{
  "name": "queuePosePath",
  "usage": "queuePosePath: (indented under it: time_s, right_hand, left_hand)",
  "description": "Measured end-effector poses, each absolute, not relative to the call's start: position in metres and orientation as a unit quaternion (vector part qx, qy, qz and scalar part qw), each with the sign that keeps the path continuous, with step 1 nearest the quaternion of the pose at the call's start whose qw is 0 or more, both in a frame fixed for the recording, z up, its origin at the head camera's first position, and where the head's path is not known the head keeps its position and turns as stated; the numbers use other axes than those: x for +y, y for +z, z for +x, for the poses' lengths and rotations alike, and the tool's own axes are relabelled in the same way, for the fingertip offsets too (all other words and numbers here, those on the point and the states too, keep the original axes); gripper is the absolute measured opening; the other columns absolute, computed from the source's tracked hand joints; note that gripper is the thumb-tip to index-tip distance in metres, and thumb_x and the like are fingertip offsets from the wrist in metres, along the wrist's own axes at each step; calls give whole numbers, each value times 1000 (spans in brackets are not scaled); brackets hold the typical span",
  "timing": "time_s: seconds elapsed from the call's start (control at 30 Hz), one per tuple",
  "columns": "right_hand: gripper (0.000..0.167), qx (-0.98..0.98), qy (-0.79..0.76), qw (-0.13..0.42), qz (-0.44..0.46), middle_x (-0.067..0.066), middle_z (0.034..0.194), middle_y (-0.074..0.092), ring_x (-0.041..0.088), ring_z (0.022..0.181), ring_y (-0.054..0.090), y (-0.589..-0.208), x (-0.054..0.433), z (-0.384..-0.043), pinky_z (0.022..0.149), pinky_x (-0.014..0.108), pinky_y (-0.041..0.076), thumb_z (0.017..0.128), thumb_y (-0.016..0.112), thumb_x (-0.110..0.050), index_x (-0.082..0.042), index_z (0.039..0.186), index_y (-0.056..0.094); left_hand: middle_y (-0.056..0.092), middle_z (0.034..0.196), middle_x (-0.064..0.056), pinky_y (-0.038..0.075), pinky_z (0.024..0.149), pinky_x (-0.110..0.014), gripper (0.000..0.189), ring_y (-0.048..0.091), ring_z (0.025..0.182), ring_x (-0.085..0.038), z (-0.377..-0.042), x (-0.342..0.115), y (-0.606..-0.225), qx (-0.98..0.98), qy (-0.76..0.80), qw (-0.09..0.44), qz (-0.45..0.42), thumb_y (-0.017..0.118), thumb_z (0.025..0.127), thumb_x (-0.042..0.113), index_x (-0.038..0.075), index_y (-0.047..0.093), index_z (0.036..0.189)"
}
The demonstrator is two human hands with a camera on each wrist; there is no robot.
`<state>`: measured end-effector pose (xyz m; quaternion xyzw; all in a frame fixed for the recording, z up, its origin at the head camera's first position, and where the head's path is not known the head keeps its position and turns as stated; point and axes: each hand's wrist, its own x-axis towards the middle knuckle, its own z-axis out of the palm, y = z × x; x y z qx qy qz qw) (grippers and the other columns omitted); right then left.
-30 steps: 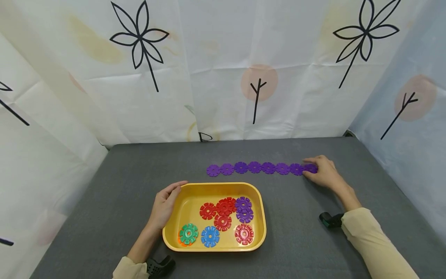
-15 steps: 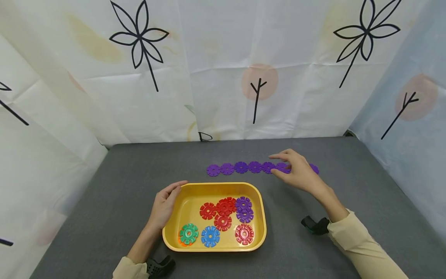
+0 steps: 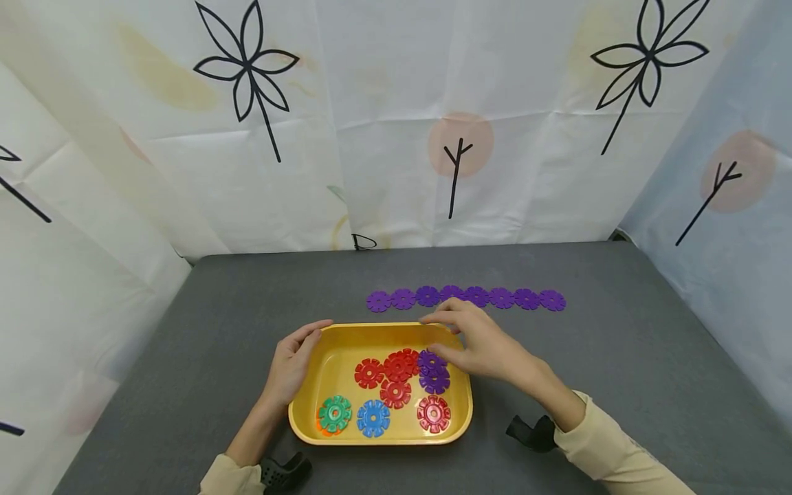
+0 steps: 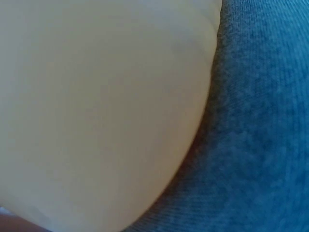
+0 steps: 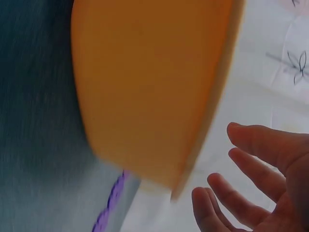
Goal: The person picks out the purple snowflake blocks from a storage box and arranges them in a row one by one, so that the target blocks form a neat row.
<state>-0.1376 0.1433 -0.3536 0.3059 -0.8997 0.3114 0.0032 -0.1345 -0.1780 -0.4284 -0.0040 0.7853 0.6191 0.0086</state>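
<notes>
A yellow tray [image 3: 346, 347] lies on the grey table with flower-shaped plastic discs in it. My left hand [image 3: 291, 368] grips its back left corner, thumb at the rim. My right hand [image 3: 479, 340] is over the back right corner, fingers apart and holding nothing, thumb close over the purple discs [image 3: 435, 383]. In the right wrist view that hand [image 5: 260, 183] has loosely bent fingers beside the tray [image 5: 145, 92]. Also in the tray are red discs [image 3: 396, 394], a paler red disc [image 3: 433, 415], a blue disc [image 3: 373, 419] and a green disc [image 3: 335, 415] overlapping an orange one.
Behind the tray runs a row of several purple discs [image 3: 526, 299], end to end; my right fingers overlap part of it in the head view. Patterned white cloth [image 3: 383, 172] closes off the back and sides. A pale blurred surface [image 4: 96, 106] fills most of the left wrist view.
My right hand has left the right end of the purple row and moved left and nearer, to over the tray. The left hand and tray have stayed put.
</notes>
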Motion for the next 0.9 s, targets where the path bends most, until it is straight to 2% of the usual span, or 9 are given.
queuePosePath:
  time_s: [0.17,0.37,0.47,0.6,0.77,0.9]
  right_hand:
    - [35,-886,315,-43,338,13,113,68,26,97,60,-360,127,-132,78,29,52,91,76,-14,-4,125,72]
    - [38,-901,282,-88,317,13,115,70,28,105,62,-366,111,-129,88,39,54,90,77,-14,-3,125,71]
    - [40,-908,275,-105,297,15,117,69,28,105,60,-370,103,-128,88,39,51,89,77,-12,-1,127,70]
    - [39,-914,269,-118,280,16,117,68,26,104,57,-376,96,-126,88,41,47,89,76,-9,-2,126,71]
    - [37,-912,268,-128,282,14,120,69,29,111,59,-381,94,-127,97,48,48,89,77,-9,-3,125,72]
    - [39,-905,277,-124,299,13,119,68,28,111,60,-382,95,-129,99,47,50,87,78,-8,-4,126,72]
  left_hand:
    - [64,132,-23,59,82,-21,38,70,100,-17,-134,-177,-428,786,619,3,-4,44,111,23,2,62,136]
    - [64,133,-22,58,82,-20,38,70,102,-19,-135,-177,-428,786,619,8,-10,44,111,24,3,62,137]
    - [64,134,-22,58,83,-20,38,70,105,-23,-135,-177,-428,786,618,9,-11,44,111,24,3,62,137]
    - [64,135,-21,58,84,-19,38,69,107,-24,-134,-176,-428,787,616,11,-14,44,111,25,4,62,138]
    - [64,134,-21,58,84,-19,38,69,105,-21,-134,-176,-427,791,612,7,-14,45,111,24,3,62,137]
    - [65,133,-21,58,83,-19,37,70,103,-21,-135,-177,-428,790,613,12,-18,44,111,24,4,62,137]
